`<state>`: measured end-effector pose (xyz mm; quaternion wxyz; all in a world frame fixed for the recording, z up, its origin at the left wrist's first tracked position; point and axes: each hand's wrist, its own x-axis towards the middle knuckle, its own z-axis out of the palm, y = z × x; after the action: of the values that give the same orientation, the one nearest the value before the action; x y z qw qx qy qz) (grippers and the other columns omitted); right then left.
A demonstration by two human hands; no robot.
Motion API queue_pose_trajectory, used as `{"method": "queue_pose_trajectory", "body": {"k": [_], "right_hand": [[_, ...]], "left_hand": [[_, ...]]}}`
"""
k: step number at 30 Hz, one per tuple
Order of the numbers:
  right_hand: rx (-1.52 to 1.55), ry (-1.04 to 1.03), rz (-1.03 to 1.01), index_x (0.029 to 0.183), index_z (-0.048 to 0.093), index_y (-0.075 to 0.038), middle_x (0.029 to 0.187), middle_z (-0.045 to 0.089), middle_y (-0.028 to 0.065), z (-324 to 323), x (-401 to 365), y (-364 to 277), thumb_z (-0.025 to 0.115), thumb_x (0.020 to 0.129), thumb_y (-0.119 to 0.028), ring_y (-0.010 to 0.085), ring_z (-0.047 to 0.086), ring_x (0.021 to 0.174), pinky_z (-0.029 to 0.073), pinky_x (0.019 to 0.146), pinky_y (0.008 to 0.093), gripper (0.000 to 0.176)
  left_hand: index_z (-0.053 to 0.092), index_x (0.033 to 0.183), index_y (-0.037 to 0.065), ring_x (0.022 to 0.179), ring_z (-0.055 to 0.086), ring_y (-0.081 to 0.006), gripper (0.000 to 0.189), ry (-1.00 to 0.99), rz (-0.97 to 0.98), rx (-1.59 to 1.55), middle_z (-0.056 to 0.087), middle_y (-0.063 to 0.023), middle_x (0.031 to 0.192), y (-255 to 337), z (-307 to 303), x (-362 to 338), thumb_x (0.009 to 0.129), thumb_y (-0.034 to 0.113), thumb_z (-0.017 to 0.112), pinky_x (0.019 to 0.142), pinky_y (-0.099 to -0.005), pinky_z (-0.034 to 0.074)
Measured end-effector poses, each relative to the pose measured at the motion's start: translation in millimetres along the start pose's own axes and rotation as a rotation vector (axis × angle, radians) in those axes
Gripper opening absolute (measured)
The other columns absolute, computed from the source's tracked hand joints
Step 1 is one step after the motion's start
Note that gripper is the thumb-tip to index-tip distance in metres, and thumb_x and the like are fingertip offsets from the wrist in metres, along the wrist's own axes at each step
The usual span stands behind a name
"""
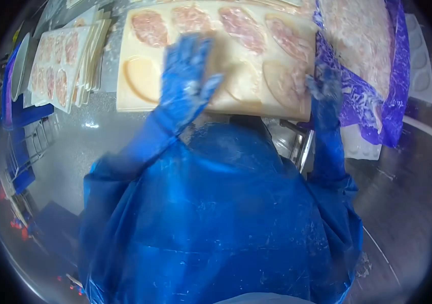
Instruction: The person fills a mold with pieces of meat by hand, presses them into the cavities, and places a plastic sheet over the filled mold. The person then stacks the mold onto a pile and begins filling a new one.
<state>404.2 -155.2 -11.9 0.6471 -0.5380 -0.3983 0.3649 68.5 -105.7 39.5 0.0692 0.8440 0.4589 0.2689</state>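
A cream mould tray (216,106) with oval hollows lies in front of me. Pink ground meat (242,28) fills the hollows of its far row. In the near row the leftmost hollow (142,78) is bare, and loose meat (293,83) lies at the right one. My left hand (185,76), in a wet blue glove, lies flat over the tray with fingers stretched and thumb apart, hiding part of it. My right hand (326,88), also gloved, is at the tray's right edge, beside the loose meat; its fingers look apart, slightly bent, and hold nothing visible.
At left stands a stack of similar trays (56,66), the front one with filled hollows. To the right, a large mass of ground meat (360,40) sits on purple plastic film (399,76). White moulded trays (419,61) lie beyond it. A metal bar (306,152) runs below the tray.
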Motion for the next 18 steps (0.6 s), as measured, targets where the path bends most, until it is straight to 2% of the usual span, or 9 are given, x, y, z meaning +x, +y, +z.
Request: {"method": "queue_pose_trajectory", "body": {"k": [1, 2, 3, 7, 8, 10, 13, 16, 18], "right_hand": [[-0.556, -0.159, -0.218, 0.122, 0.062, -0.006, 0.117, 0.065, 0.0121, -1.8, 9.9, -11.8, 0.066, 0.09, -0.01, 0.0312, 0.062, 0.108, 0.049, 0.092, 0.0371, 0.033], [-1.113, -0.318, -0.434, 0.118, 0.063, -0.005, 0.115, 0.066, 0.013, -3.7, 17.3, -17.6, 0.066, 0.09, -0.01, 0.0315, 0.062, 0.108, 0.05, 0.091, 0.0376, 0.029], [-0.981, -0.314, -0.384, 0.109, 0.064, -0.005, 0.106, 0.067, 0.0143, -4.0, 19.8, -10.8, 0.067, 0.09, -0.01, 0.0329, 0.064, 0.1, 0.051, 0.087, 0.0382, 0.02], [-0.936, -0.429, -0.456, 0.107, 0.065, -0.006, 0.097, 0.066, 0.0119, -26.9, 24.6, 3.8, 0.068, 0.09, -0.01, 0.0287, 0.064, 0.092, 0.051, 0.085, 0.0362, 0.018], [-0.892, -0.357, -0.324, 0.11, 0.065, -0.006, 0.097, 0.065, 0.0105, -27.4, 26.5, -6.2, 0.068, 0.091, -0.01, 0.0257, 0.064, 0.09, 0.051, 0.084, 0.0349, 0.02], [-0.844, -0.281, -0.188, 0.113, 0.065, -0.007, 0.096, 0.064, 0.009, -18.7, 22.1, -29.2, 0.068, 0.091, -0.01, 0.0226, 0.063, 0.089, 0.051, 0.083, 0.0336, 0.022], [-0.464, -0.373, -0.058, 0.121, 0.063, -0.005, 0.099, 0.064, 0.0051, 10.8, 2.3, -35.4, 0.069, 0.092, -0.008, 0.0161, 0.061, 0.089, 0.05, 0.082, 0.0299, 0.03], [-0.77, -0.501, 0.081, 0.119, 0.064, -0.007, 0.106, 0.066, 0.008, 5.9, 6.7, -33.0, 0.07, 0.091, -0.017, 0.0152, 0.063, 0.094, 0.051, 0.082, 0.0343, 0.03], [-0.599, -0.487, 0.217, 0.121, 0.063, -0.007, 0.106, 0.066, 0.0103, 1.6, 6.5, -55.0, 0.07, 0.091, -0.018, 0.0186, 0.064, 0.094, 0.051, 0.083, 0.0347, 0.032]], "left_hand": [[0.046, 0.145, 0.006, 0.13, 0.051, -0.0349, 0.059, -0.134, -0.109, -0.596, 0.052, -0.0148, 0.142, 30.2, -2.0, 31.4, 0.094, 0.031, 0.065, 0.108, -0.0445, 0.043], [0.053, 0.137, 0.007, 0.119, 0.058, -0.0316, 0.052, -0.067, 0.149, -0.236, 0.059, -0.0118, 0.132, 39.7, 26.3, 47.7, 0.092, 0.028, 0.068, 0.102, -0.0407, 0.049], [0.056, 0.134, 0.008, 0.115, 0.059, -0.0317, 0.05, -0.111, 0.104, -0.322, 0.062, -0.012, 0.127, 62.8, 42.9, 63.2, 0.09, 0.026, 0.069, 0.099, -0.0412, 0.049], [0.066, 0.122, 0.013, 0.114, 0.059, -0.0313, 0.038, -0.183, 0.313, -0.218, 0.062, -0.0119, 0.124, 84.3, 113.2, 99.7, 0.086, 0.023, 0.071, 0.094, -0.044, 0.05], [0.068, 0.119, 0.014, 0.115, 0.058, -0.0312, 0.034, -0.281, 0.313, -0.165, 0.062, -0.0116, 0.124, 86.5, 116.9, 104.0, 0.086, 0.022, 0.071, 0.093, -0.044, 0.05], [0.07, 0.114, 0.011, 0.109, 0.061, -0.0327, 0.028, -0.196, 0.381, -0.167, 0.066, -0.0119, 0.117, 72.8, 117.5, 100.5, 0.088, 0.02, 0.071, 0.091, -0.0433, 0.051], [0.069, 0.111, 0.006, 0.095, 0.068, -0.0314, 0.028, -0.462, 0.237, -0.531, 0.071, -0.0136, 0.099, 68.1, 93.0, 103.7, 0.091, 0.025, 0.072, 0.087, -0.0389, 0.053], [0.068, 0.112, 0.005, 0.095, 0.067, -0.0234, 0.032, -0.684, 0.088, -0.795, 0.071, -0.0119, 0.1, 69.0, 85.9, 113.9, 0.091, 0.03, 0.073, 0.086, -0.0366, 0.053], [0.068, 0.113, 0.005, 0.092, 0.065, -0.0187, 0.033, -0.643, 0.08, -0.884, 0.07, -0.0105, 0.098, 66.1, 80.7, 113.7, 0.093, 0.032, 0.072, 0.085, -0.0346, 0.052]]}}
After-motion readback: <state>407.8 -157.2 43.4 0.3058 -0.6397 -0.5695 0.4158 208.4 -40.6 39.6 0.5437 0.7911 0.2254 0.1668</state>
